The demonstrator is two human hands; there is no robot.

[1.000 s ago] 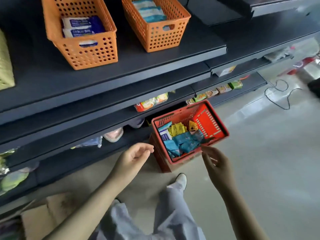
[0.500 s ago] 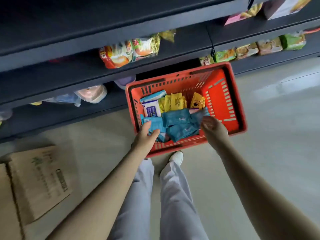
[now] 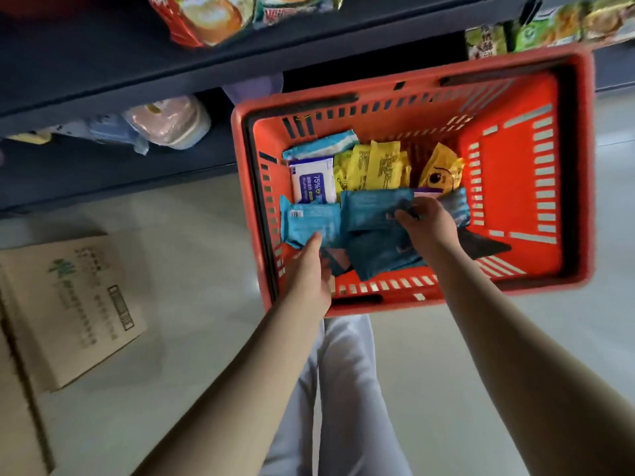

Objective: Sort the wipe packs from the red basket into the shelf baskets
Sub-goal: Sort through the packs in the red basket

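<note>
Right hand (image 3: 427, 223) pinching teal pack (image 3: 371, 209), left hand (image 3: 309, 273) in red basket (image 3: 412, 94)

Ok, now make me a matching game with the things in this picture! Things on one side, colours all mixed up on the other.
Things
1. basket
2. cardboard box
3. pinched pack, in the right hand
4. 75% pack

Colours
A. white with a dark blue label
B. brown
C. red
D. teal

Pairs: 1-C, 2-B, 3-D, 4-A.
</note>
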